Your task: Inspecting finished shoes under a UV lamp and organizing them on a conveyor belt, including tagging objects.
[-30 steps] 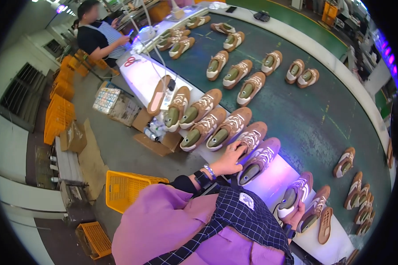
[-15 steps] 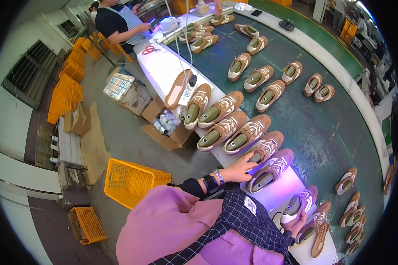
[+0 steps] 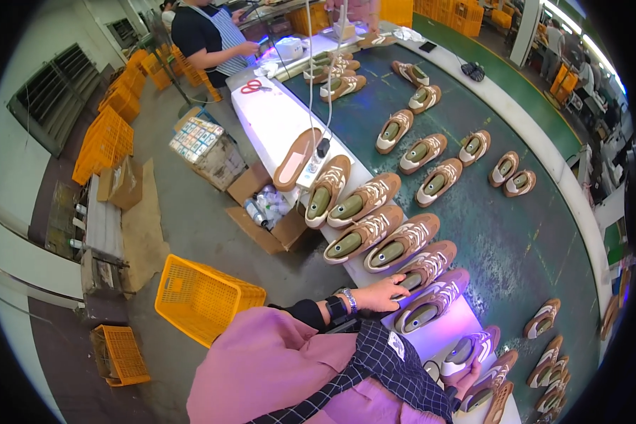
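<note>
My left hand (image 3: 380,294) has its fingers over the heel of a brown suede sneaker (image 3: 431,263) with white stripes, closed on its rim. Beside that shoe stands another sneaker (image 3: 431,302), tinted purple by the light and apart from my right hand. Lower right, my right hand (image 3: 465,381) grips a sneaker (image 3: 471,351) from its near side, partly hidden by my sleeve. Green shoe forms fill the shoes. Close to my right hand are one more sneaker (image 3: 489,380) and a loose brown sole (image 3: 499,404).
Several sneakers lie on the green conveyor belt (image 3: 502,261). Along the white ledge (image 3: 261,113) are red scissors (image 3: 254,87), a large sole (image 3: 298,159) and a power strip (image 3: 311,169). A yellow crate (image 3: 208,297) and an open carton (image 3: 261,219) stand on the floor; a person (image 3: 215,46) works beyond.
The whole view has shifted, so the belt and shoes sit lower in the picture. Both hands remain on the same shoes. Shoes on the belt have moved slightly relative to the ledge.
</note>
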{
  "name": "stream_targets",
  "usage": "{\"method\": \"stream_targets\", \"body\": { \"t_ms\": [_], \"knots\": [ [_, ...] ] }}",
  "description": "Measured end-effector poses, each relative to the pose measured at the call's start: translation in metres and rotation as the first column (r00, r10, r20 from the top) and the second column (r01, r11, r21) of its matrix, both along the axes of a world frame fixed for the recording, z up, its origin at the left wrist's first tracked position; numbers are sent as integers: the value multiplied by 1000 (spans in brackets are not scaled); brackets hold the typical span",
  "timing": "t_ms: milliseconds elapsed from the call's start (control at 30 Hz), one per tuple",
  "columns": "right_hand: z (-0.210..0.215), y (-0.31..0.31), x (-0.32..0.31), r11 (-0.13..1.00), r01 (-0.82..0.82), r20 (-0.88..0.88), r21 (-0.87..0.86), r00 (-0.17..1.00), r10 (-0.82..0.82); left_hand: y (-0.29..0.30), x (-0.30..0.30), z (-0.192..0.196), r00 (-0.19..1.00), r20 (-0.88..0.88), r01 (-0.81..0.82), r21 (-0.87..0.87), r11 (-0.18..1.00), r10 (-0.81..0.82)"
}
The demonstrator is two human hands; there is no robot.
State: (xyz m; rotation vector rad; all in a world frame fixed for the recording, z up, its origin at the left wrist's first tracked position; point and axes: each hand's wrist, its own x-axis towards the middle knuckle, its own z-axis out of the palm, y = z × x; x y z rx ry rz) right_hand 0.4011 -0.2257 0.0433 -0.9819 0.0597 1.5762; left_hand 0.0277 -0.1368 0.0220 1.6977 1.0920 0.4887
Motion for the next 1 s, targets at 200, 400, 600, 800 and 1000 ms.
{"method": "stream_targets", "body": {
  "t_ms": [200, 400, 600, 800, 1000],
  "knots": [
    [-19, -1, 16, 996, -66, 108, 55, 992, 60, 9, 0, 1, 1000, -14, -17, 69, 997, 18],
    [-27, -5, 21, 993, -103, 119, 58, 988, 96, 15, 1, 2, 999, -50, -14, 88, 996, 19],
    [-22, -3, 13, 997, -68, 83, 38, 994, 65, 18, 3, -3, 998, -36, -40, 99, 994, 44],
    [-17, -2, 6, 998, -57, 65, 6, 996, 57, 22, 3, -6, 995, 31, -94, 157, 983, 90],
    [-14, -3, 4, 1000, -22, 50, 13, 999, 21, 27, 3, 12, 995, -75, -48, 159, 986, 61]
  ]
}}
